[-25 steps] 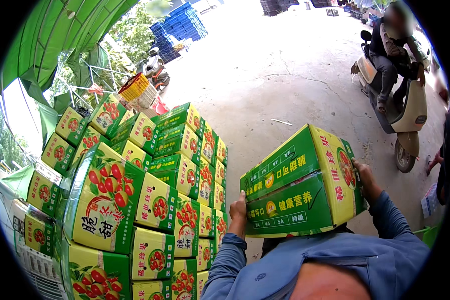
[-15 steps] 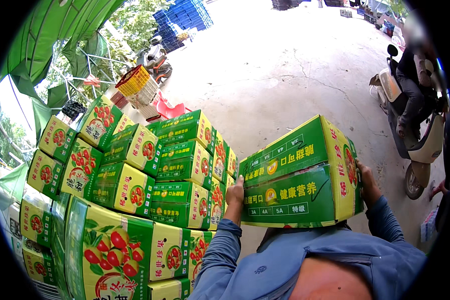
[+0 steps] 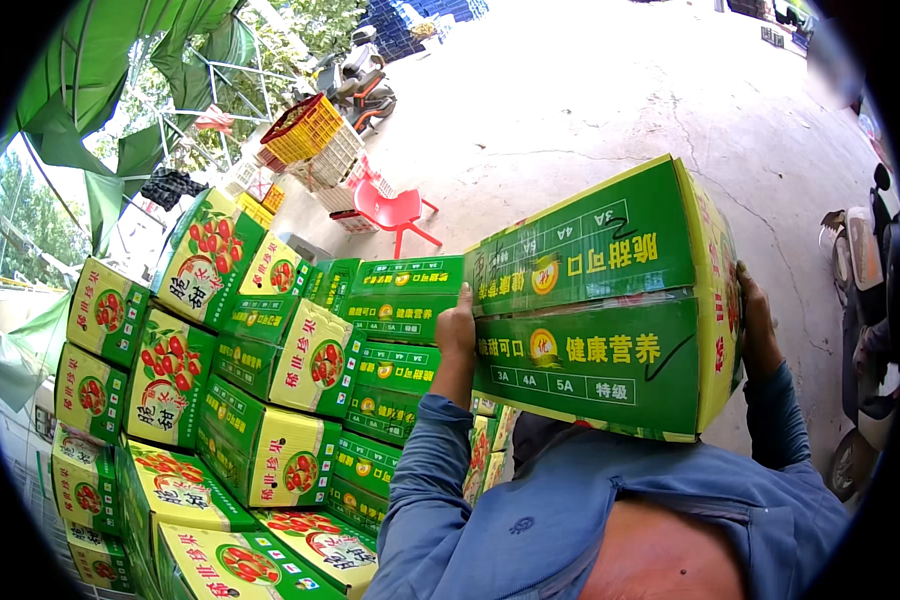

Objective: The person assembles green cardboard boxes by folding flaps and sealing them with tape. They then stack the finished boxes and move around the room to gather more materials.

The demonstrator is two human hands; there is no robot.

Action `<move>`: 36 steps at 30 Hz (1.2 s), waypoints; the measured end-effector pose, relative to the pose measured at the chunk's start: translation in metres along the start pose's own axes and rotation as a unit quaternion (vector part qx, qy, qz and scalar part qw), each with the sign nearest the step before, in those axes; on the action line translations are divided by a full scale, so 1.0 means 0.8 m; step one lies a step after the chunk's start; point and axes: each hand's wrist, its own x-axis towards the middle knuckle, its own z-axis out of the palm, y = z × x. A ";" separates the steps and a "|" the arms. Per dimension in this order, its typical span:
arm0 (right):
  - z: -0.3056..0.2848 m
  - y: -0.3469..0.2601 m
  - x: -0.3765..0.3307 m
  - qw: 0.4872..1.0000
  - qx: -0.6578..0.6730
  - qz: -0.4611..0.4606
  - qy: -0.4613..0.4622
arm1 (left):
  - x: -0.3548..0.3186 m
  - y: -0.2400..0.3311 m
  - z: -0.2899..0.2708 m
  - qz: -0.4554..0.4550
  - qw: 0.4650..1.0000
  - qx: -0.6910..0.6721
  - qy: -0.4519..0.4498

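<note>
Between my two hands I carry a green and yellow cardboard fruit box [image 3: 590, 310], its taped top turned toward me and tilted. My left hand [image 3: 457, 335] presses on its left end, thumb up along the edge. On the right end, my right hand [image 3: 758, 325] grips the box, its fingers partly hidden behind the side. To the left rises a stack of matching boxes [image 3: 300, 360] with red fruit printed on their sides. The held box's far left corner overlaps the nearest stacked boxes [image 3: 400, 300] in view; whether they touch I cannot tell.
Beyond the stack are a red plastic chair [image 3: 395, 212] and piled yellow and white crates [image 3: 310, 140]. A scooter [image 3: 863, 290] stands at the right on the concrete floor [image 3: 610, 110]. Green sheeting on a metal frame [image 3: 90, 70] hangs at the upper left.
The box has risen and come closer to the stack, still in both hands. My view has swung, so the chair shows more fully and the scooter sits nearer the right rim.
</note>
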 end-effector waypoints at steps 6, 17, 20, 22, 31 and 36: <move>0.162 0.039 0.143 0.994 0.101 -0.024 -0.027 | 0.191 0.071 -0.103 0.081 0.994 0.028 0.061; 0.568 0.250 0.282 0.963 0.243 0.062 -0.099 | 0.463 0.136 -0.436 0.071 0.930 0.327 0.154; 0.651 0.367 0.291 0.968 0.164 0.170 -0.088 | 0.521 0.118 -0.495 0.026 0.893 0.417 0.167; 0.702 0.411 0.280 0.954 -0.040 0.267 -0.129 | 0.550 0.067 -0.524 -0.037 0.831 0.518 0.198; 0.762 0.499 0.254 0.675 -0.460 0.025 -0.576 | 0.514 -0.124 -0.569 -0.067 0.781 0.591 0.188; 0.688 0.481 0.259 0.668 -0.494 0.009 -0.556 | 0.533 -0.125 -0.569 -0.027 0.804 0.556 0.207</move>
